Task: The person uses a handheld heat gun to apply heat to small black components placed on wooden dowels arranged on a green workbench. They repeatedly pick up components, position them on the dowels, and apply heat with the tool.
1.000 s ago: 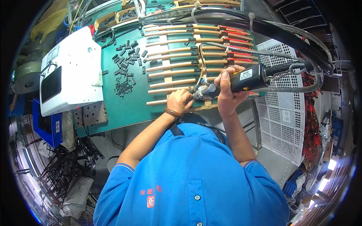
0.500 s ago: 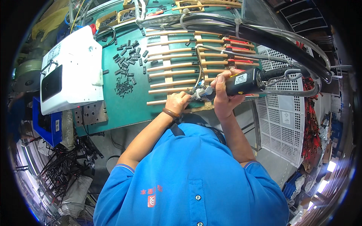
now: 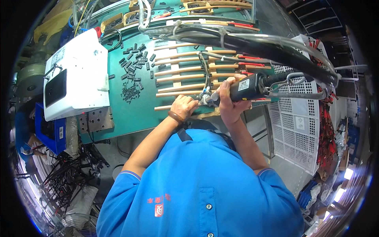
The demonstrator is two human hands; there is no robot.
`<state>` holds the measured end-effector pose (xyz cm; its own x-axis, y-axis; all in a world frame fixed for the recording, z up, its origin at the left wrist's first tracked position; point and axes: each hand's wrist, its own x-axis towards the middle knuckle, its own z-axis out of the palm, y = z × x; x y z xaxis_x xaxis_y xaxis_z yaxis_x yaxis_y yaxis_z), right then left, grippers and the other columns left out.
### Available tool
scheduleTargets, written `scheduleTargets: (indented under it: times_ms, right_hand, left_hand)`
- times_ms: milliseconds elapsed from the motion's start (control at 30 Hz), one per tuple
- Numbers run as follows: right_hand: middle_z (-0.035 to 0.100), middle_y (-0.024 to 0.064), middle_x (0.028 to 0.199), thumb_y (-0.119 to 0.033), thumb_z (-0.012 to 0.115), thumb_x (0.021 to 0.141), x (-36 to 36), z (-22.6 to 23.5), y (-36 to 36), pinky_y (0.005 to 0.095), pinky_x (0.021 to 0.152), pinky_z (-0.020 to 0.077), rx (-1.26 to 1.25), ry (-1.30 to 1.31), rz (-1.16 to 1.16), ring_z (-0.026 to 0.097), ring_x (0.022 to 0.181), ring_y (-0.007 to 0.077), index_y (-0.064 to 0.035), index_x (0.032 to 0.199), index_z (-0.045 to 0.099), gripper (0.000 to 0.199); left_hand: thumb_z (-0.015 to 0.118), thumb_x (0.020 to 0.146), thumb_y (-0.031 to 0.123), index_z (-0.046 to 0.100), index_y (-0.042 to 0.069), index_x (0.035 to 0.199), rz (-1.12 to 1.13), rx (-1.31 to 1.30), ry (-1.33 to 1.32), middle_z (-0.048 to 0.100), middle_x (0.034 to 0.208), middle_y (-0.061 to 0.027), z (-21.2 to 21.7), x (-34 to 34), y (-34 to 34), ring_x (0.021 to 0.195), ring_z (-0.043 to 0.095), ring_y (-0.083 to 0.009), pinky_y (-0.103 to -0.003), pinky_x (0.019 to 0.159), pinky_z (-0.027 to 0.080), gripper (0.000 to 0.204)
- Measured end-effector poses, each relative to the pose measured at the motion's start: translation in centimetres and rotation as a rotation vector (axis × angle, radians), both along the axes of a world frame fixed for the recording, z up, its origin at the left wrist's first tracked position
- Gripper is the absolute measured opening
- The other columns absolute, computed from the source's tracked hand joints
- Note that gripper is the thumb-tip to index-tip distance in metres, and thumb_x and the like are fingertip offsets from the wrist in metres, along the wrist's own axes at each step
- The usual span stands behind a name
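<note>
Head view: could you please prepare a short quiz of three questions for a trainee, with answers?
1. Which hand grips the black tool?
2. True or false: loose black parts lie between the white machine and the wooden strips.
3. Fill in: the wrist of the left hand wears a ____ bracelet.

Key: 1. The right hand. 2. True. 3. Brown.

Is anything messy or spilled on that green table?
Nothing looks clearly spilled, but the black pieces look messy: they lie scattered every which way on the green table, left of the wooden sticks, which lie in a neat row.
</note>
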<state>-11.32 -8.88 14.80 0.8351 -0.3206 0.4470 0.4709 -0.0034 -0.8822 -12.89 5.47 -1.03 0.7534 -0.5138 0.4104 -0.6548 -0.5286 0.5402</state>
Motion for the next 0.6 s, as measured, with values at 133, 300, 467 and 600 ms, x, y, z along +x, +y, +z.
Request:
scheduleTargets:
  times_ms: [133,300,467,600]
  right_hand:
    - [0.057,0.0045,0.082,0.007,0.064,0.079,-0.3,-0.2,0.4,0.0202,0.061,0.0451,-0.005,0.013,-0.004,0.052,0.068,0.0052,0.0028,0.097,0.050,0.023]
    - [0.055,0.0070,0.089,0.010,0.055,0.083,0.3,0.5,0.0,0.0244,0.064,0.0504,-0.086,0.002,0.160,0.056,0.071,0.0097,-0.0036,0.119,0.040,0.041]
    - [0.058,0.0073,0.091,0.003,0.055,0.087,0.8,2.2,-0.2,0.0261,0.063,0.0513,0.040,0.116,0.072,0.061,0.074,0.0129,-0.0020,0.121,0.041,0.037]
    - [0.061,0.0102,0.082,0.000,0.055,0.087,2.5,6.5,-1.9,0.0242,0.057,0.0487,0.054,0.053,-0.022,0.061,0.067,0.0138,0.0039,0.117,0.045,0.032]
  left_hand:
    - [0.069,0.075,0.020,0.065,0.012,0.083,0.007,-0.005,-0.008,0.058,0.075,-0.0040,0.0,0.2,-0.2,0.073,0.058,-0.0218,-0.035,0.071,0.043,0.012]
    - [0.070,0.074,0.019,0.065,0.012,0.082,0.011,-0.029,-0.050,0.058,0.075,-0.0033,-0.2,0.4,0.0,0.072,0.058,-0.0214,-0.034,0.071,0.044,0.012]
    - [0.072,0.072,0.017,0.063,0.010,0.083,0.023,-0.058,-0.038,0.058,0.076,-0.0045,-0.5,0.1,-0.3,0.074,0.058,-0.0226,-0.036,0.069,0.044,0.016]
    - [0.072,0.072,0.018,0.063,0.011,0.087,0.025,-0.146,-0.068,0.061,0.084,-0.0033,0.9,-0.3,-0.1,0.078,0.059,-0.0230,-0.036,0.072,0.045,0.019]
